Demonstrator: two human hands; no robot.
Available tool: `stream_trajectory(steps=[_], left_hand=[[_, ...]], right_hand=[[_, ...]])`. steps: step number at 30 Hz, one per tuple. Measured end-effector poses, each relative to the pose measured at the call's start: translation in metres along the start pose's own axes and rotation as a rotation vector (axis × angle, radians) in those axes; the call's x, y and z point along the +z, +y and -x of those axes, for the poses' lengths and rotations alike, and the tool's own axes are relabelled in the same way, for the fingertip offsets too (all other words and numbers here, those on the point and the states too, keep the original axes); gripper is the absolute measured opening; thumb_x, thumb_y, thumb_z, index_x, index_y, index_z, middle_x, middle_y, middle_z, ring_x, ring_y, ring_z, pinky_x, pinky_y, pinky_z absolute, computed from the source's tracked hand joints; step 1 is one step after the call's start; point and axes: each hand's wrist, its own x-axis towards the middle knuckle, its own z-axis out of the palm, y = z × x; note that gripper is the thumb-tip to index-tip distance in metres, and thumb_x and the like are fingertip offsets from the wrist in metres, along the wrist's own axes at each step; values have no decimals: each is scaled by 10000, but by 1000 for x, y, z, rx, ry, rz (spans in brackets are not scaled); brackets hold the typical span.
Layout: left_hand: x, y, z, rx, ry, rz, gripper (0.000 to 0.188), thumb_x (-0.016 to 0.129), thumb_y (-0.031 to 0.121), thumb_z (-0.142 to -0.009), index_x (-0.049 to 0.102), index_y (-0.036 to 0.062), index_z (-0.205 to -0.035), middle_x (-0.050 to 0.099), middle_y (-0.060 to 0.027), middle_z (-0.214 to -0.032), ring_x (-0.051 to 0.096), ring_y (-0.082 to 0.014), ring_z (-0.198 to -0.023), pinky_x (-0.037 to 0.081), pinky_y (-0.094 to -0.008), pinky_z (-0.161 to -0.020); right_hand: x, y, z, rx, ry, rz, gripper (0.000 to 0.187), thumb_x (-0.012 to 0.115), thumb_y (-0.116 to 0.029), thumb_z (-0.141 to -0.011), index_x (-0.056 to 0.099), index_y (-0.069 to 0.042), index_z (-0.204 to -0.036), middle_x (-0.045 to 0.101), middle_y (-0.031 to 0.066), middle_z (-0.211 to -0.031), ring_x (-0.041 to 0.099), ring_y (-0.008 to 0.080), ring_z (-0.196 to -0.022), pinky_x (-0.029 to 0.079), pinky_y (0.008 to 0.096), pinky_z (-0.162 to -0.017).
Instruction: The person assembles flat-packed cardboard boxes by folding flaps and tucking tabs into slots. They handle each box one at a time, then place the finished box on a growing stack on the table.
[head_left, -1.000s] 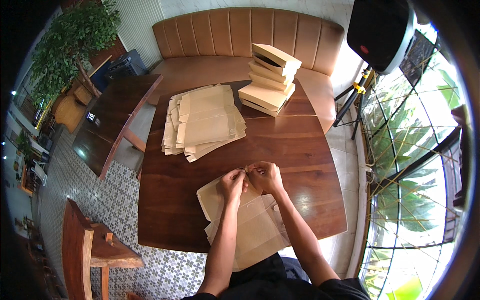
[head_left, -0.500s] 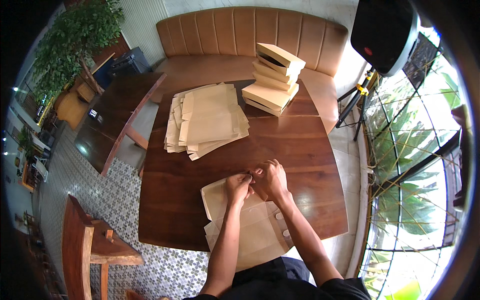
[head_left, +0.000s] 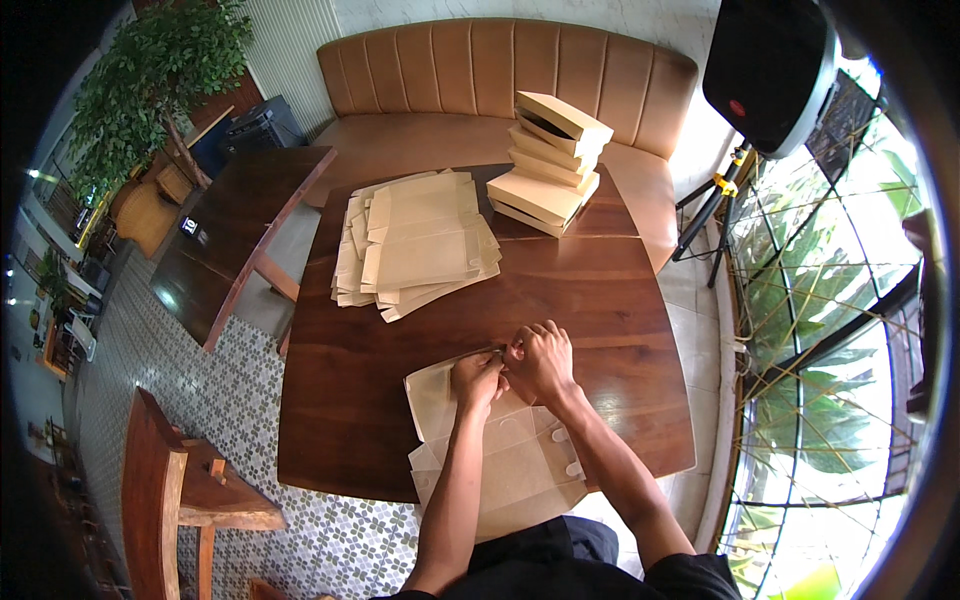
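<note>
A flat, creased brown cardboard box blank (head_left: 500, 455) lies at the near edge of the table, its lower end against my lap. Both hands meet at its far edge. My left hand (head_left: 480, 378) is closed in a pinch on the blank's far edge. Beside it, my right hand (head_left: 541, 362) has its fingers curled and closed at the far right corner of the same blank. The fingertips of the two hands touch or nearly touch, and they hide the bit of cardboard between them. Small rounded tabs show along the blank's right side.
Several flat box blanks (head_left: 420, 235) lie piled at the far left of the wooden table (head_left: 600, 300). Folded boxes (head_left: 548, 190) stand stacked at the far right. Behind is a brown bench (head_left: 430, 135). A wooden chair (head_left: 160, 490) stands left, a speaker on a tripod (head_left: 765, 75) right.
My right hand has turned slightly and drawn closer to the left one at the blank's far edge. The blank and the piles stay where they were.
</note>
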Motion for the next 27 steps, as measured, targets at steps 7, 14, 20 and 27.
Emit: stream_trajectory(steps=[7, 14, 20, 27], left_hand=[[5, 2, 0, 62, 53, -155, 206, 723, 153, -1006, 746, -30, -916, 664, -39, -686, 537, -83, -451, 348, -251, -372], [5, 8, 13, 278, 192, -524, 190, 694, 144, -974, 750, -37, -952, 747, -138, -732, 720, -217, -554, 531, -348, -481], [-14, 39, 8, 856, 191, -990, 184, 706, 9, -912, 756, 29, -1089, 752, -135, -976, 727, -315, -862, 581, -392, -785], [-27, 70, -39, 913, -389, -1155, 199, 642, -3, -929, 729, 3, -1107, 720, -171, -1095, 687, -379, -1040, 560, -466, -904]], right_hand=[[-11, -4, 0, 58, -113, -153, 197, 780, -111, -761, 699, -30, -921, 747, 172, -897, 724, 376, -923, 591, 440, -843], [-4, -2, -5, 151, -130, -438, 225, 758, -131, -853, 647, 39, -951, 744, 266, -897, 737, 459, -865, 599, 505, -785], [-9, 10, 4, 146, -213, -475, 287, 758, -83, -867, 718, 17, -1134, 786, 201, -1009, 788, 307, -930, 637, 374, -833], [4, 7, -12, 165, -201, -651, 234, 745, -115, -875, 768, 0, -1078, 774, 223, -985, 774, 350, -946, 626, 409, -834]])
